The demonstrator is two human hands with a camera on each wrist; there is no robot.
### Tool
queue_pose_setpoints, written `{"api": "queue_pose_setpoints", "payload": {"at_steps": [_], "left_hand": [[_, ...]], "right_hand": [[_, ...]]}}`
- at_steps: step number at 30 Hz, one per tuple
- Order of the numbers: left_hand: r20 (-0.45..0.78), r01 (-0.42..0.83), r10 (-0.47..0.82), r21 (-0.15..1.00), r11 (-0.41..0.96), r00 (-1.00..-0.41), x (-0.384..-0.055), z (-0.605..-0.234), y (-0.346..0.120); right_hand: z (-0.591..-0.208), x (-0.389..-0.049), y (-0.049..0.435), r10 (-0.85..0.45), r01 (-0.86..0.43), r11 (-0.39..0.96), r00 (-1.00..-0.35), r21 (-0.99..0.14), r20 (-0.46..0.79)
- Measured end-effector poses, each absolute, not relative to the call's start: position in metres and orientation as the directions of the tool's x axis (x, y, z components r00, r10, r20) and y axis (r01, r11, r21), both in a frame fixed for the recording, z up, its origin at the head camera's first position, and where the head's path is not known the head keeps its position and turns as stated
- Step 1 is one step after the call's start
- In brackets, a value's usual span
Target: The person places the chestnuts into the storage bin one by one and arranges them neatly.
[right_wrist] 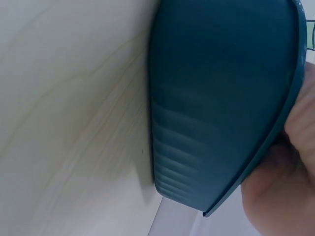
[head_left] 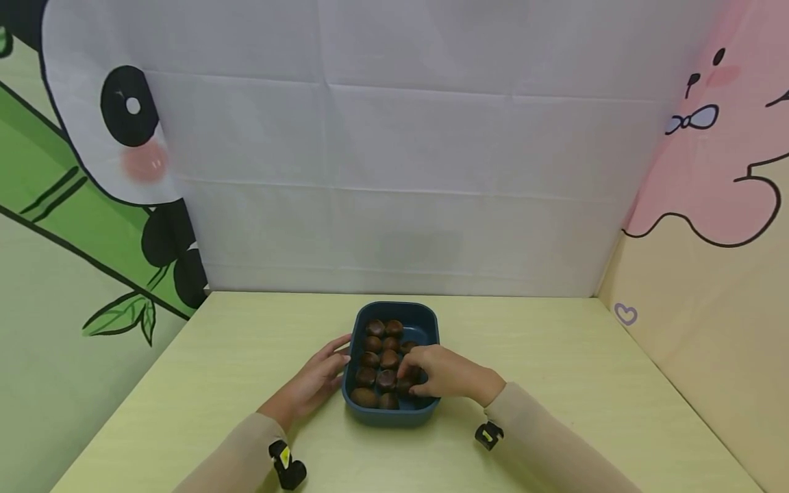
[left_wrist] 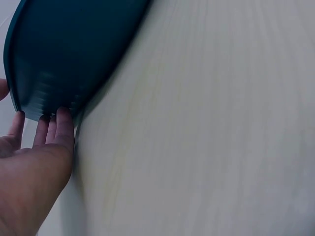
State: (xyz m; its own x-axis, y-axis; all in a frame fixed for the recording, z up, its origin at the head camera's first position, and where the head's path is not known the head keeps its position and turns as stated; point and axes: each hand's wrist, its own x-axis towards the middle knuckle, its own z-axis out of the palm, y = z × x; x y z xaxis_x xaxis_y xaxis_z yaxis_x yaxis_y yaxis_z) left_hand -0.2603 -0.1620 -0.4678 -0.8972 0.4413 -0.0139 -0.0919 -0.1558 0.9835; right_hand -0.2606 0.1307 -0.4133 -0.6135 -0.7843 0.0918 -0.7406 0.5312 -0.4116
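A dark blue plastic box (head_left: pixel 391 418) stands on the table, with rows of glossy brown chestnuts (head_left: pixel 389 359) inside. My left hand (head_left: pixel 316 378) touches the box's left side, its fingers extended; in the left wrist view the fingertips (left_wrist: pixel 63 118) meet the ribbed outer wall. My right hand (head_left: pixel 448 372) reaches over the right rim, thumb and fingers curled down around a chestnut (head_left: pixel 405 384) in the right-hand column. From the right wrist camera, the box wall hides the fingertips, and only part of the right hand (right_wrist: pixel 278 196) shows above the rim.
The box rests on a pale yellow wood-grain table (head_left: pixel 259 342). Behind it hangs a creased white sheet (head_left: pixel 407 150). Cartoon-printed panels stand at the left (head_left: pixel 92 226) and right (head_left: pixel 696 274). Both sleeves carry small black devices at the wrists.
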Motion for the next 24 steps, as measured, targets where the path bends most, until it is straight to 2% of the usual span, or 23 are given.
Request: {"api": "queue_pose_setpoints", "payload": {"at_steps": [16,24], "left_hand": [[-0.038,-0.113,0.428,0.982,-0.152,-0.903,-0.26,-0.468,-0.163],[-0.026,-0.108,0.436,0.98,-0.164,-0.9,-0.261,-0.468,-0.162]], "right_hand": [[-0.417,-0.264,0.139,-0.811,-0.787,0.4,-0.542,-0.469,0.218],[-0.412,-0.266,0.151,-0.773,-0.788,0.394,-0.562,-0.473,0.292]]}}
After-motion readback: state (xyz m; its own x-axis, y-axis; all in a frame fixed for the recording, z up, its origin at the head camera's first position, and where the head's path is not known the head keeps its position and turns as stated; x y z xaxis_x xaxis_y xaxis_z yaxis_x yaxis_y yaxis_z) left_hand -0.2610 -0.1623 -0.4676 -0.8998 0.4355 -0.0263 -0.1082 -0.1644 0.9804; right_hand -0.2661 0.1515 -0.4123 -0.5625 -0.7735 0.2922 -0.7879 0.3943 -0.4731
